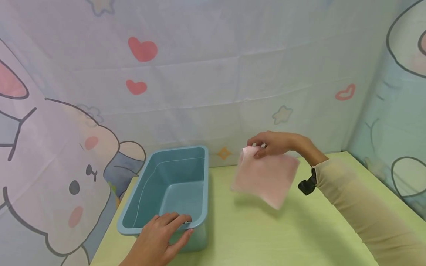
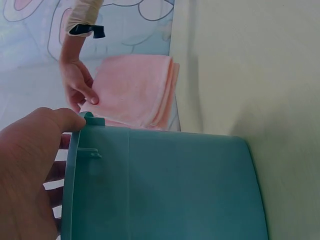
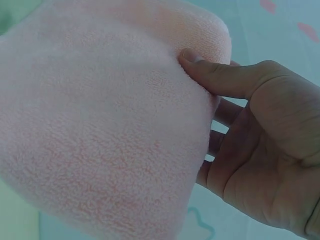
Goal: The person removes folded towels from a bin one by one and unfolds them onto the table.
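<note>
A folded pink towel (image 1: 266, 177) hangs above the table, right of the basin. My right hand (image 1: 274, 143) pinches it by its upper edge, thumb on the near face and fingers behind. Up close in the right wrist view, the towel (image 3: 105, 130) has a fluffy terry surface. A blue-green plastic basin (image 1: 205, 184) stands on the table, with nothing seen inside. My left hand (image 1: 163, 236) grips its near rim, fingers over the edge and thumb outside. In the left wrist view, the towel's (image 2: 132, 90) folded layers show beyond the basin wall (image 2: 170, 185).
The light green table (image 1: 239, 229) runs back to a cloth backdrop (image 1: 213, 74) printed with hearts, stars and a cartoon rabbit. A similar printed cloth (image 1: 399, 122) borders the right side. A small black device (image 1: 307, 184) sits on the right wrist.
</note>
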A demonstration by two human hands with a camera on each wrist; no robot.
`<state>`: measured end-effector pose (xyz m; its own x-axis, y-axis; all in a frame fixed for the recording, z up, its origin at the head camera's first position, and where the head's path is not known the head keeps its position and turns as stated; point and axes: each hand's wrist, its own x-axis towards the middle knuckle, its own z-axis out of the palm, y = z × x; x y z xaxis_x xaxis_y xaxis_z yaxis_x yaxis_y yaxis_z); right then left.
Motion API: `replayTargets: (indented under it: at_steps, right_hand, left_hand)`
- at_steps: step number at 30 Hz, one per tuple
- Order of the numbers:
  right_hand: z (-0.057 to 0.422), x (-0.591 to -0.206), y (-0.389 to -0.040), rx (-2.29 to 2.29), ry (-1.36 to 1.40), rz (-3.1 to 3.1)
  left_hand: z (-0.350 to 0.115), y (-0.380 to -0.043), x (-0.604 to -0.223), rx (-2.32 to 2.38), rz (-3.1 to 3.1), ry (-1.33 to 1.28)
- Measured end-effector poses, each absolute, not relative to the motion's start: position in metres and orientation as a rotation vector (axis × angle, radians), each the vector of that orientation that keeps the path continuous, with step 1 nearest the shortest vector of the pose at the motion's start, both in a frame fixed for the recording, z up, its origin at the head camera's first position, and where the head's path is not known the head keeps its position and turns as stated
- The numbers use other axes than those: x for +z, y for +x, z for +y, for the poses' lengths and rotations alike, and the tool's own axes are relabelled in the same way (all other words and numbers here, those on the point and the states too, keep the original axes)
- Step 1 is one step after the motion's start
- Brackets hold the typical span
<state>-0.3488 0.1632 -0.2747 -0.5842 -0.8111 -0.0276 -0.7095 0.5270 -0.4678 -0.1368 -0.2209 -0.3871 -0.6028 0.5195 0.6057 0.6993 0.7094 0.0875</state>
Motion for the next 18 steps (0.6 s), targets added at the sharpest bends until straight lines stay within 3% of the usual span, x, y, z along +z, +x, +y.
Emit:
replayTargets:
  at_steps: [18]
  right_hand:
    - [0.179, -0.321, -0.353, -0.723, -1.227, 2.502]
  left_hand:
    - [-0.186, -0.147, -0.373, -0.403, -2.129, -1.081]
